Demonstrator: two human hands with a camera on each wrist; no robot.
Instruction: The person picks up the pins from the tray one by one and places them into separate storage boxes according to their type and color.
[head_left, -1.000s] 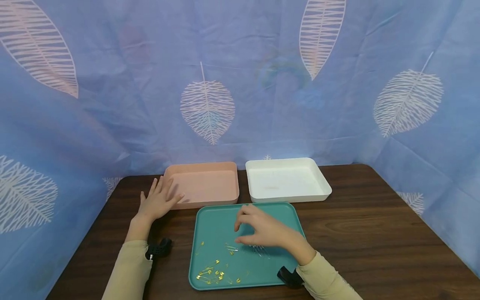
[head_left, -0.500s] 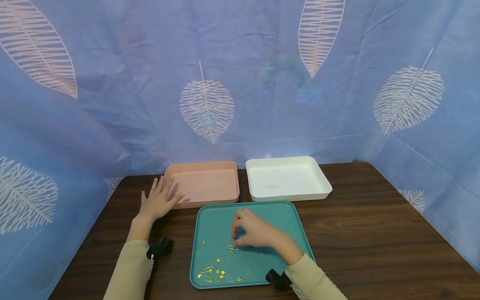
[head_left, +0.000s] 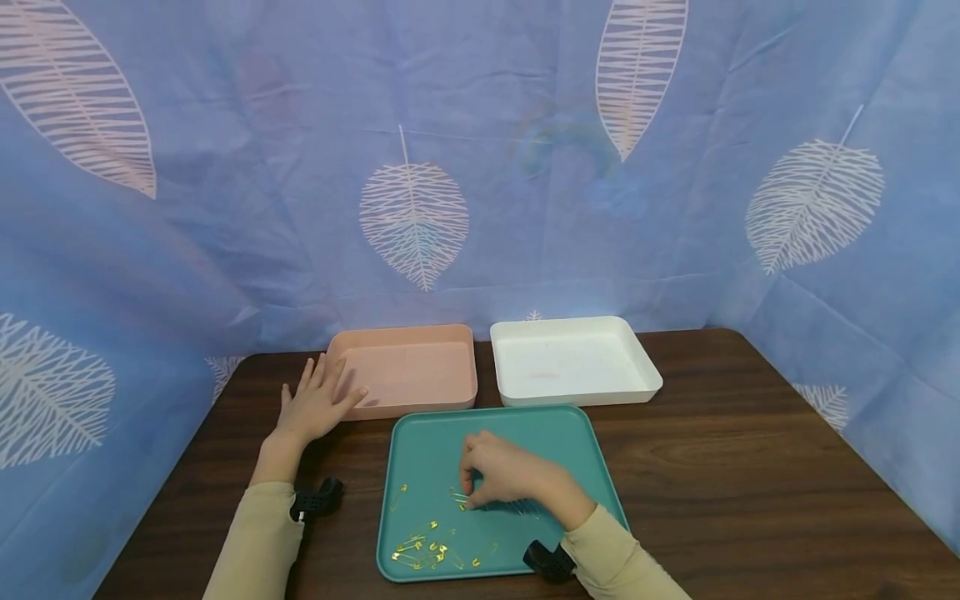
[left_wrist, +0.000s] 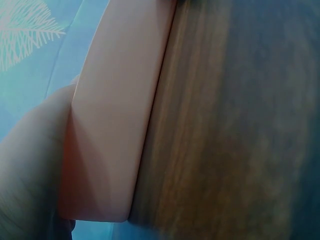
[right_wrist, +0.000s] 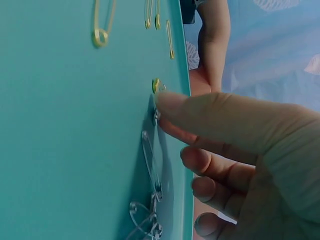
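My left hand (head_left: 310,408) lies with spread fingers on the near-left corner of the pink tray (head_left: 408,371). In the left wrist view that tray's outer wall (left_wrist: 117,110) stands beside the hand. Over the teal tray (head_left: 427,442), my right hand (head_left: 506,471) reaches down, its thumb and index finger pinching at a silver safety pin (right_wrist: 156,117) mostly hidden by the thumb. A yellow safety pin (right_wrist: 156,85) lies just past the thumb tip. More silver safety pins (right_wrist: 151,165) lie in a loose cluster beneath the hand, the other fingers loosely bent.
Several yellow safety pins (head_left: 420,550) are scattered at the teal tray's near-left part. A white tray (head_left: 570,367) stands at the back right, beside the pink one. All sit on a dark wooden table (head_left: 735,467) before a blue leaf-patterned curtain (head_left: 525,217).
My right hand has moved left and lowered toward the silver safety pins, its thumb and index finger drawing together. The left hand stays where it was on the pink tray.
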